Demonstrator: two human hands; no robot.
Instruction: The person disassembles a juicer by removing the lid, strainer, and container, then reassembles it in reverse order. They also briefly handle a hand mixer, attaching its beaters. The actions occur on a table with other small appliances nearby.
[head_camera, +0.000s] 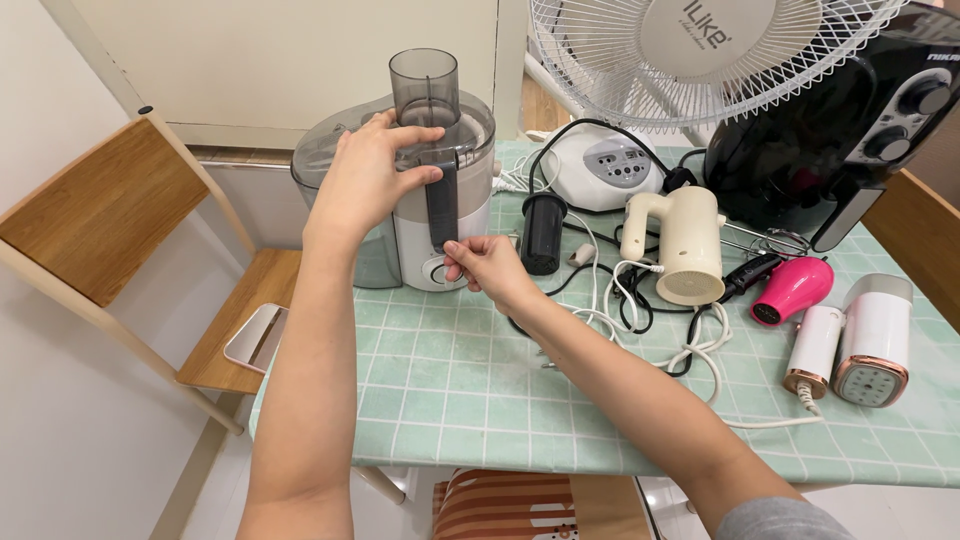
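A white and grey juicer (410, 225) with a clear lid and a tall feed tube (425, 88) stands at the table's far left. My left hand (372, 172) rests on its lid, fingers curled round the base of the tube. My right hand (487, 267) pinches the lower end of the grey locking arm (441, 205) just above the juicer's front dial. A black pusher cup (543, 233) stands upright just right of the juicer.
On the green checked tablecloth (450, 390) lie a cream hand mixer (682, 243), tangled cords (640, 310), a pink hair dryer (792, 289) and two white handheld appliances (870, 338). Behind stand a white fan (700, 55) and black air fryer (850, 120). A wooden chair (110, 215) is left.
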